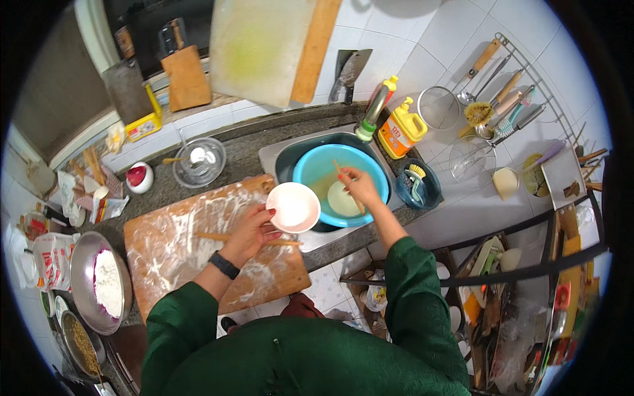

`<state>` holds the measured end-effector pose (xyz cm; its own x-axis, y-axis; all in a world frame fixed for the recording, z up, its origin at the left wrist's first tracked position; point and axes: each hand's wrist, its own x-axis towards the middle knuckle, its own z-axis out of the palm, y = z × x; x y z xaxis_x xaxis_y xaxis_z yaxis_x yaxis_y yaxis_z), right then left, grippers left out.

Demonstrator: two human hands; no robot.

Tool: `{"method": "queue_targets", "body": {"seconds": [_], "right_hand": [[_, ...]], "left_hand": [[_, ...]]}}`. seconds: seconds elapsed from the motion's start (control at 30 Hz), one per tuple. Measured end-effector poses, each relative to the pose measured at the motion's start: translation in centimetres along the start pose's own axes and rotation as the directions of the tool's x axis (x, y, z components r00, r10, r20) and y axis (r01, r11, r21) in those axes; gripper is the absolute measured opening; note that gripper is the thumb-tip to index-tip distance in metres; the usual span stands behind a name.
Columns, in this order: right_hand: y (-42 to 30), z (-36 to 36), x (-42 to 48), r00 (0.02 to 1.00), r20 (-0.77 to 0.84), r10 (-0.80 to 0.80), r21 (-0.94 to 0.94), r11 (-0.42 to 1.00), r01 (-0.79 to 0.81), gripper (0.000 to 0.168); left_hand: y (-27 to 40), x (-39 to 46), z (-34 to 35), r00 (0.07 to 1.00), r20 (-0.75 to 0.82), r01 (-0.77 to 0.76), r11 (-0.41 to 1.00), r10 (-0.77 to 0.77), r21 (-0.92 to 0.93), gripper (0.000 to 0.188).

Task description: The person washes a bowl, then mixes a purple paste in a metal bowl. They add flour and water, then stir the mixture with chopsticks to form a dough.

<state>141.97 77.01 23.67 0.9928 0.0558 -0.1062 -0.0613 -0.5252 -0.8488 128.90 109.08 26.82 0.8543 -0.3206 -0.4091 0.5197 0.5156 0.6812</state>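
Note:
My left hand (pixel 250 235) grips the rim of a small pale pink bowl (pixel 293 208), above the right part of a floured wooden board (pixel 168 257). A wooden rolling pin (pixel 213 236) lies on the board, partly behind that hand. Over a blue plastic basin (pixel 379 183) in the sink, my right hand (pixel 359 187) holds chopsticks (pixel 337 166), one or two, I cannot tell. Below them in the basin is a pale round bowl (pixel 342 199) in cloudy water. The faucet (pixel 375 111) stands behind the basin.
A yellow detergent bottle (pixel 403 129) and a dark blue tub with brushes (pixel 418 185) stand right of the sink. A steel bowl of flour (pixel 101 282) is left of the board. Behind it sit a glass bowl (pixel 199 162) and a white cup (pixel 140 178). Strainers (pixel 438 108) hang on the wall.

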Motion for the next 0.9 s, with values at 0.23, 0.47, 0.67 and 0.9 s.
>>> {"method": "queue_targets", "body": {"seconds": [0.23, 0.47, 0.67, 0.9], "right_hand": [[4.3, -6.0, 12.4, 0.914, -0.245, -0.323, -0.526, 0.836, 0.155, 0.043], [5.5, -8.1, 16.0, 0.987, -0.005, -0.161, -0.486, 0.863, 0.138, 0.036], [8.3, -9.1, 15.1, 0.912, 0.027, -0.410, -0.502, 0.783, 0.367, 0.030], [8.0, -8.7, 14.5, 0.928, -0.006, -0.372, -0.419, 0.844, 0.336, 0.035]], "left_hand": [[-1.8, 13.2, 7.7, 0.997, -0.043, 0.064, 0.992, -0.069, -0.111, 0.030], [-2.2, 20.6, 10.7, 0.996, -0.072, 0.053, 0.994, -0.060, -0.093, 0.027], [-3.0, 23.8, 11.8, 0.991, -0.119, 0.049, 0.989, -0.066, -0.138, 0.028], [-4.0, 25.2, 11.2, 0.992, -0.101, 0.054, 0.981, -0.074, -0.185, 0.023]]}}
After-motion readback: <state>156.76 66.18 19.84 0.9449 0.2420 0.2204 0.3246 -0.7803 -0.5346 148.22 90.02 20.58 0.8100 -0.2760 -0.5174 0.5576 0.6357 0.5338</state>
